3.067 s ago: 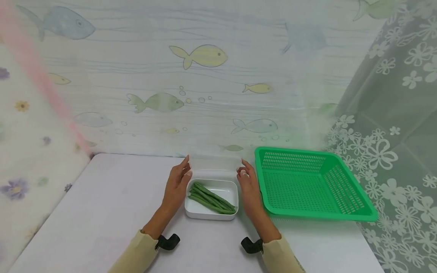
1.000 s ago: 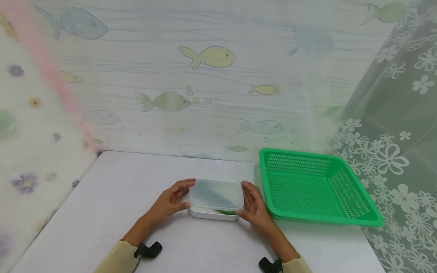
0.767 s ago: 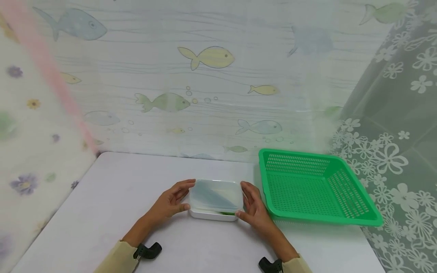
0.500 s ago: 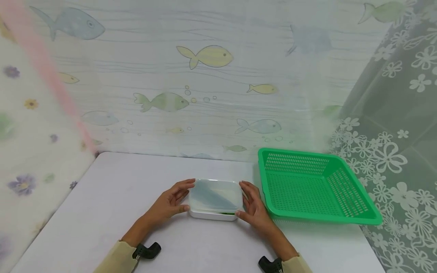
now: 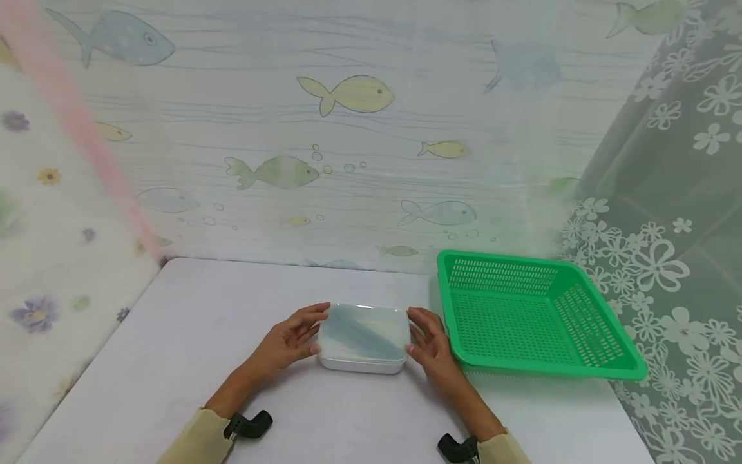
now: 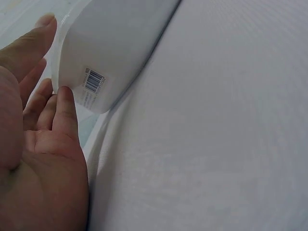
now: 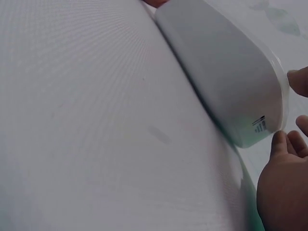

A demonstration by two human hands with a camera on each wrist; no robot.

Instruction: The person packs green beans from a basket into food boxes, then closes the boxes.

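Note:
A white rectangular food container stands on the white table, its translucent lid (image 5: 364,332) lying flat over the top. Green beans seen earlier inside are hidden. My left hand (image 5: 295,336) holds the lid's left side, index finger at the far corner and thumb at the near one. On the opposite side, my right hand (image 5: 433,345) holds the lid's right edge with bent fingers and thumb. The left wrist view shows fingertips at the rim above a barcode sticker (image 6: 94,82) on the container wall (image 6: 120,43). In the right wrist view, thumb and fingers touch the rim above the container's white wall (image 7: 226,72).
A green perforated plastic basket (image 5: 536,367) stands to the right, close to my right hand. The white table (image 5: 232,283) reaches back to a fish-patterned curtain (image 5: 348,193). Floral curtains hang at the left and right.
The lid came down from behind the container onto it, hiding the green beans. In the last half second, its near right corner dropped and the gap there closed; my right thumb shifted slightly right.

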